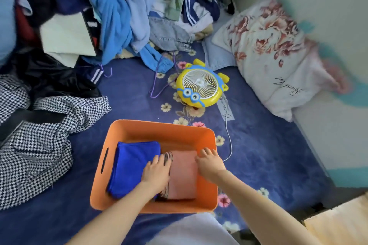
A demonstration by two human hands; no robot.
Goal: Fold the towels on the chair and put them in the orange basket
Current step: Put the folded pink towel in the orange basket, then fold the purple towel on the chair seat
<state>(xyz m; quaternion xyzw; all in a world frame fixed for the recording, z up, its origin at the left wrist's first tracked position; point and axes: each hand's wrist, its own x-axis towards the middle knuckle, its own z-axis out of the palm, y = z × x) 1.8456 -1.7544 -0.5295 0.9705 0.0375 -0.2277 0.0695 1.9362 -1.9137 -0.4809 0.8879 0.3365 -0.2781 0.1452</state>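
Towels lie folded in the orange basket [159,127], which sits near the viewer on a blue flowered sheet [129,89]. A blue towel [133,165] fills the left half and a pink towel [184,177] lies just beside it on the right, touching it. They appear set side by side so that each stays flat and keeps its folds. The left hand [156,173] rests over the seam between the two, and the right hand [209,163] sits on the pink towel's right edge. Both have bent fingers with hidden tips, so I cannot tell whether they pinch the cloth or only press it down. My guess is they are settling it into place. Beyond the basket lies a yellow fan [200,83], with a flowered pillow [278,55] far right. A heap of clothes [119,16] lies far left and a checked coat [39,145] near left.
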